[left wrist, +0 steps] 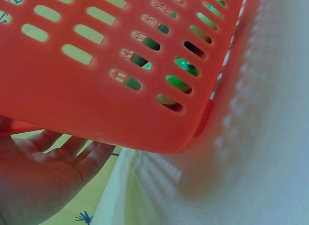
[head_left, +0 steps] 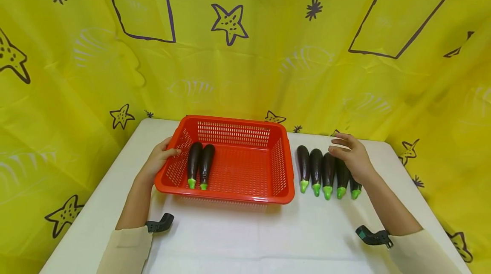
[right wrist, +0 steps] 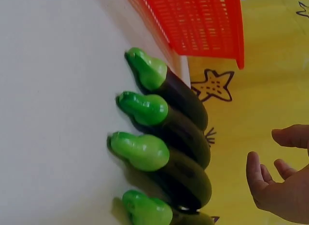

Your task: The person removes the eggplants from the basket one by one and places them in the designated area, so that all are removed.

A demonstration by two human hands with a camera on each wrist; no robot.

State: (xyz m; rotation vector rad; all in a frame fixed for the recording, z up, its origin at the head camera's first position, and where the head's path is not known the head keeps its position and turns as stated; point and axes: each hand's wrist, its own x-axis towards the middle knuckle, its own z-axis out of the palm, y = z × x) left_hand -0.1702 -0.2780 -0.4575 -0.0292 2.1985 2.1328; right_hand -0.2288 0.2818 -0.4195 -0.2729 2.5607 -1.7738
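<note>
My left hand [head_left: 158, 160] grips the left rim of a red plastic basket [head_left: 230, 197], thumb over the edge, the other fingers outside and under it. Two dark eggplants [head_left: 206, 164] with green stem ends lie side by side at the basket's left. To the right of the basket, several more eggplants [head_left: 316, 169] form a row on the table, green ends toward me. Over the right end of that row hovers my right hand [head_left: 353, 159], thumb and fingers apart with nothing between them; it hides parts of the rightmost eggplants. The right wrist view shows this hand [right wrist: 285, 181] beyond the row's dark ends.
A white cloth covers the table [head_left: 230, 240]. Yellow curtain [head_left: 261, 73] with starfish drawings hangs close behind and along both sides. Each wrist wears a black camera mount, such as the left one [head_left: 160, 224].
</note>
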